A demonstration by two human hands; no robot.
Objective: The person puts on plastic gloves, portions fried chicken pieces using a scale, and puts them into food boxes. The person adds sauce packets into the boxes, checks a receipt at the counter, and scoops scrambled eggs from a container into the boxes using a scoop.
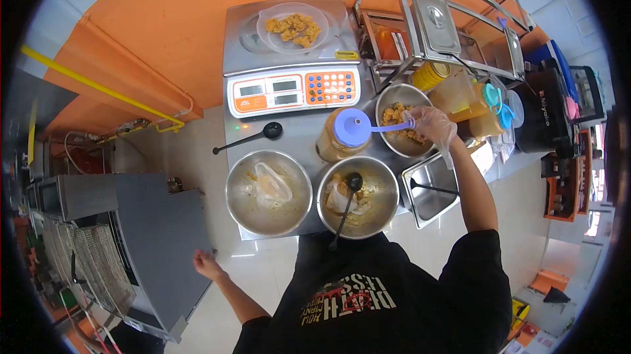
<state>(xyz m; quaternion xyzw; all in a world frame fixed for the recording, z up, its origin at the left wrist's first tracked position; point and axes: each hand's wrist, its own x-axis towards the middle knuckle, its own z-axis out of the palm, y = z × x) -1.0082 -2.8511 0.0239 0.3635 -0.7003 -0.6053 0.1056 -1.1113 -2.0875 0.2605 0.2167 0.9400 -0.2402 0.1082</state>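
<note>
My right hand (435, 128), in a clear plastic glove, is over the steel bowl of orange-brown food bits (396, 114). Its fingers are drawn together; what they hold, if anything, is hidden. The end of a purple strap reaches close to the fingertips from the lid (353, 127) of a jar of brown contents (326, 147). Low at my left side, away from the counter, hangs my left hand (208, 265), fingers curled in with nothing visible in them. In front of me stand a steel bowl (238, 215) with a whitish plastic piece, and another bowl (376, 227) holding a black ladle (353, 183).
A scale (296, 91) carries a plastic bowl (264, 33) of brown pieces. Beside it lies a black spoon (253, 137). To the right are a steel pan (430, 206), squeeze bottles (490, 121) and a metal rack (407, 12). A fryer (164, 242) stands at left.
</note>
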